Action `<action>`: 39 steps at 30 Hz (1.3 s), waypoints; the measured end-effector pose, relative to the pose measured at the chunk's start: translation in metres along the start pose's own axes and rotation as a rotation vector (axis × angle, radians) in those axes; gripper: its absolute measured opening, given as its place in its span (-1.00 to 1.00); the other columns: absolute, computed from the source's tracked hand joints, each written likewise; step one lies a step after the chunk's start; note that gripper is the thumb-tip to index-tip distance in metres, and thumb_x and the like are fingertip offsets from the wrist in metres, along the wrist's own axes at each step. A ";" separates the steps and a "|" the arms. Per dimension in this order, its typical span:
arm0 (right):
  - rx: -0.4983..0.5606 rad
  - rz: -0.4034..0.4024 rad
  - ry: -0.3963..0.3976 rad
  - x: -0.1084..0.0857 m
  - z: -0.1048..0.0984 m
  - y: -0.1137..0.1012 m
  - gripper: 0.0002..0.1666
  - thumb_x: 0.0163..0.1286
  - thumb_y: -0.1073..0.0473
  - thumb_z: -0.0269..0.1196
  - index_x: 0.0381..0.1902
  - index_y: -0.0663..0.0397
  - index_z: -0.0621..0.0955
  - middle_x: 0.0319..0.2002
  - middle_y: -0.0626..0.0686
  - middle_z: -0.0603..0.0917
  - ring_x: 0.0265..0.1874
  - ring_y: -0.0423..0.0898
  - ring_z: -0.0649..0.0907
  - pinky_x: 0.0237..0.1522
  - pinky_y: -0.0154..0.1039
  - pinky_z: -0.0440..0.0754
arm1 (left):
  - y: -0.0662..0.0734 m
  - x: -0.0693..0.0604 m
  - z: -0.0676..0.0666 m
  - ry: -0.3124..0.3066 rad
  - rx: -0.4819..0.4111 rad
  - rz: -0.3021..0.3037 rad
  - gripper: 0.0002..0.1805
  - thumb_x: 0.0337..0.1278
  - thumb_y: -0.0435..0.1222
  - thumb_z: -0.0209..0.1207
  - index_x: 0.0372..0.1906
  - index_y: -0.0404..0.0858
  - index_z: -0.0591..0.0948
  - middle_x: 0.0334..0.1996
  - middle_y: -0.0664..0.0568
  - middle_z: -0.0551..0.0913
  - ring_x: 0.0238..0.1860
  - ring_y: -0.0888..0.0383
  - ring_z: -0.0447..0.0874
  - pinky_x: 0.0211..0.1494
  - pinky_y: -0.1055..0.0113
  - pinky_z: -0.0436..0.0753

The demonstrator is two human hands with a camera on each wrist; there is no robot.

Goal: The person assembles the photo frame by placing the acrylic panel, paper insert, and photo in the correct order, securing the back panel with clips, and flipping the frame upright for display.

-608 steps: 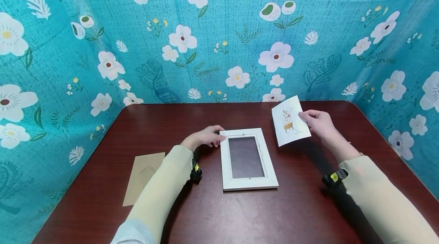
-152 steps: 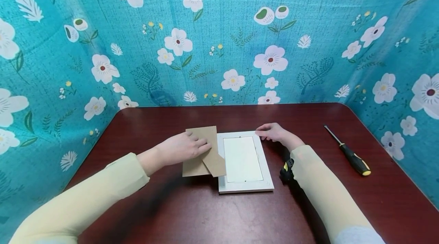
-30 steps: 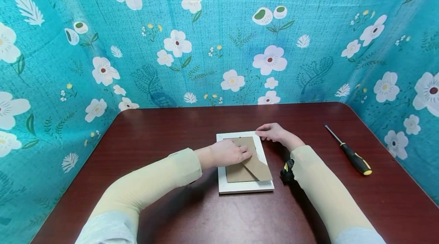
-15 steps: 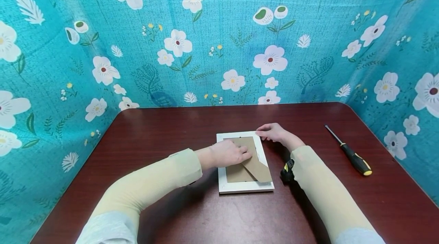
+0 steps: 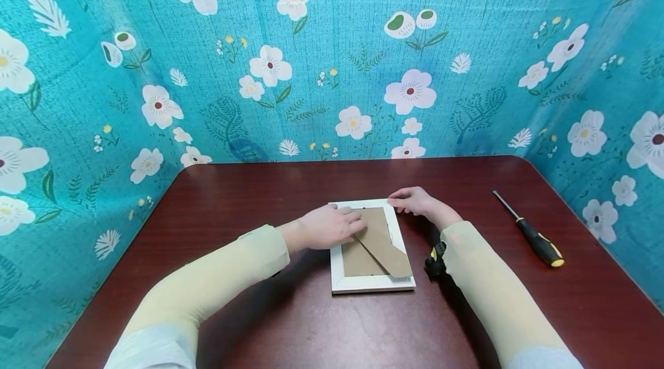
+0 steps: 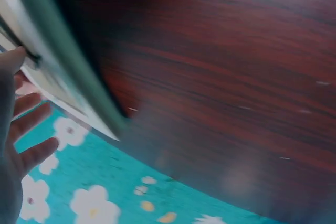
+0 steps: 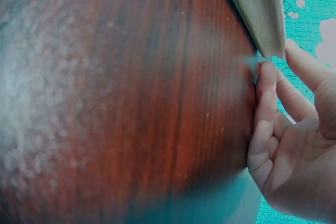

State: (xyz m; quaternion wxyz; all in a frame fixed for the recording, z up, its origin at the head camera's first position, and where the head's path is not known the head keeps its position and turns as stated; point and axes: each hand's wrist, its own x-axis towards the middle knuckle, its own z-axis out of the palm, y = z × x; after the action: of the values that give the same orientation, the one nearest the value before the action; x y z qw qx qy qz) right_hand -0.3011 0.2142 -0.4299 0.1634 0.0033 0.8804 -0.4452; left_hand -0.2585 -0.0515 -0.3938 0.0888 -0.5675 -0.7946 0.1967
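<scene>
A white picture frame (image 5: 370,283) lies face down on the table, with a brown backing board (image 5: 358,263) inside its opening. A brown stand flap (image 5: 390,254) slants across the board toward the frame's near right corner. My left hand (image 5: 328,226) is over the upper left of the frame, fingers spread and loosely extended; in the left wrist view the hand (image 6: 23,124) shows its fingers apart beside the frame (image 6: 79,72). My right hand (image 5: 415,202) pinches the far right corner, thumb and finger at the frame edge (image 7: 265,19) in the right wrist view.
A screwdriver (image 5: 536,241) with a black and yellow handle lies at the right of the dark red table (image 5: 270,184). A teal floral curtain (image 5: 321,57) stands behind the table and along both sides.
My left hand has moved left and slightly away across the backing, uncovering more of the flap. The backing board has come from beside the frame into its opening since the earlier view. My right hand stays put.
</scene>
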 end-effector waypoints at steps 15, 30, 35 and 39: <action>0.001 0.006 -0.003 -0.002 0.001 -0.001 -0.53 0.42 0.04 0.23 0.12 0.27 0.57 -0.40 0.04 0.63 -0.42 -0.08 0.49 -0.41 -0.28 0.39 | -0.035 -0.017 0.032 -0.172 -0.621 -0.733 -0.53 0.44 0.06 -0.06 0.08 -0.26 0.39 -0.53 0.00 0.54 -0.50 0.11 0.60 -0.40 0.21 0.57; -0.005 0.002 0.000 0.002 0.002 -0.001 -0.54 0.42 0.03 0.23 0.11 0.25 0.59 -0.40 0.05 0.64 -0.43 -0.08 0.49 -0.42 -0.29 0.40 | -0.040 -0.010 0.051 -0.116 -1.418 -0.755 -0.60 0.48 -0.09 -0.04 0.22 -0.23 0.34 -0.51 -0.10 0.56 -0.55 0.07 0.52 -0.47 0.27 0.56; 0.005 0.008 0.000 0.002 0.002 -0.001 -0.55 0.41 0.04 0.23 0.11 0.25 0.59 -0.41 0.04 0.63 -0.43 -0.08 0.49 -0.42 -0.29 0.39 | -0.040 -0.012 0.055 -0.082 -1.457 -0.707 -0.63 0.47 -0.20 -0.02 0.27 -0.18 0.37 -0.54 -0.09 0.54 -0.57 0.09 0.50 -0.49 0.29 0.54; 0.005 0.009 -0.004 0.001 0.002 0.001 -0.54 0.42 0.03 0.23 0.12 0.25 0.58 -0.41 0.03 0.63 -0.44 -0.09 0.49 -0.42 -0.29 0.39 | -0.039 -0.011 0.057 -0.083 -1.471 -0.686 -0.63 0.47 -0.23 -0.02 0.28 -0.18 0.37 -0.53 -0.08 0.54 -0.56 0.10 0.50 -0.49 0.29 0.52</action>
State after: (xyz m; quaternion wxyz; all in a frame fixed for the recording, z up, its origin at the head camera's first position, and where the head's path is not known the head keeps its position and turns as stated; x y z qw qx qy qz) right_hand -0.3017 0.2129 -0.4317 0.1672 0.0068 0.8789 -0.4466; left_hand -0.3091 -0.0850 -0.4286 -0.2809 -0.1980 -0.8529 -0.3930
